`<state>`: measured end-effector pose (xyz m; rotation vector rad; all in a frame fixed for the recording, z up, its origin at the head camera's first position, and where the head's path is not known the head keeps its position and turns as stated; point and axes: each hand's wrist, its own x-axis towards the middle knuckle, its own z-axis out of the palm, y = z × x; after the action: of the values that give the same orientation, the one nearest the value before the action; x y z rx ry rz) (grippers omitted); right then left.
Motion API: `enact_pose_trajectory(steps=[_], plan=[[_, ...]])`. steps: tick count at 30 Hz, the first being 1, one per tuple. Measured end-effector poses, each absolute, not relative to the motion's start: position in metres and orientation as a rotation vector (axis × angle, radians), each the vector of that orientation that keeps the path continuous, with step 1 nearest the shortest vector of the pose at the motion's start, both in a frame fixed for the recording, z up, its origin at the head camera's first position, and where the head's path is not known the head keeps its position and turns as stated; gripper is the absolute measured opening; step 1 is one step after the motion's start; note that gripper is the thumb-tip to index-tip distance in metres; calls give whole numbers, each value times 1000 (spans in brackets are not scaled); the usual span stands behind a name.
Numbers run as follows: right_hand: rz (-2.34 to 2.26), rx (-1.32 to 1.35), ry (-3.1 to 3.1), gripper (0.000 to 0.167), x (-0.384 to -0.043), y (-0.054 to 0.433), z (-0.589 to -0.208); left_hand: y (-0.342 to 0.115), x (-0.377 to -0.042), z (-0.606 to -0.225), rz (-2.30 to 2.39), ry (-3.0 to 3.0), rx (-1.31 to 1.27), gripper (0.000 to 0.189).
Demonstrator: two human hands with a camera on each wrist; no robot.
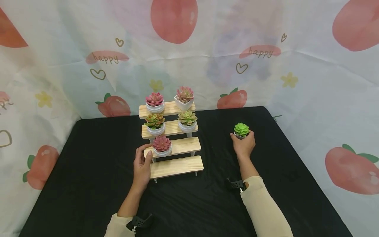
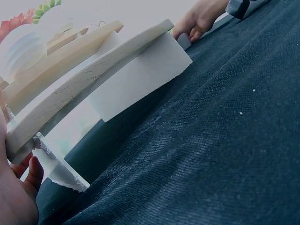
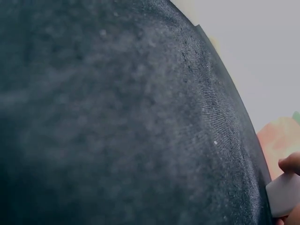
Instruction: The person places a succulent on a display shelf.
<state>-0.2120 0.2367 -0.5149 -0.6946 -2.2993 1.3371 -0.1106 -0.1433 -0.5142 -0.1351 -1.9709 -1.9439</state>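
A stepped wooden plant stand [image 1: 177,165] with white supports stands left of centre on the table. My left hand [image 1: 142,166] grips its left end, thumb in front near the third board and fingers round the side. In the left wrist view, curled fingertips [image 2: 33,173] show under the end of a board. Off to the right, my right hand [image 1: 244,144] pinches the pot of a bright green artificial succulent [image 1: 241,129] between thumb and fingers. Part of that white pot [image 3: 285,194] shows at the corner of the right wrist view.
Potted succulents stand on the stand: a deep pink one [image 1: 154,99] and a pale pink one [image 1: 185,95] on top, a green-red one [image 1: 155,121] and a yellow-green one [image 1: 187,118] below, then a pink one [image 1: 162,144]. Black cloth [image 1: 97,164] covers the table; a printed curtain [image 1: 207,75] hangs behind.
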Motion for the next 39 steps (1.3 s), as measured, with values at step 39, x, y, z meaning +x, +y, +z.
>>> enact_pose_trajectory(steps=[39], plan=[[1342,-449,-2293,72,-188,215,-482,-144,-110,-514,-1970,-1950,-159,28]])
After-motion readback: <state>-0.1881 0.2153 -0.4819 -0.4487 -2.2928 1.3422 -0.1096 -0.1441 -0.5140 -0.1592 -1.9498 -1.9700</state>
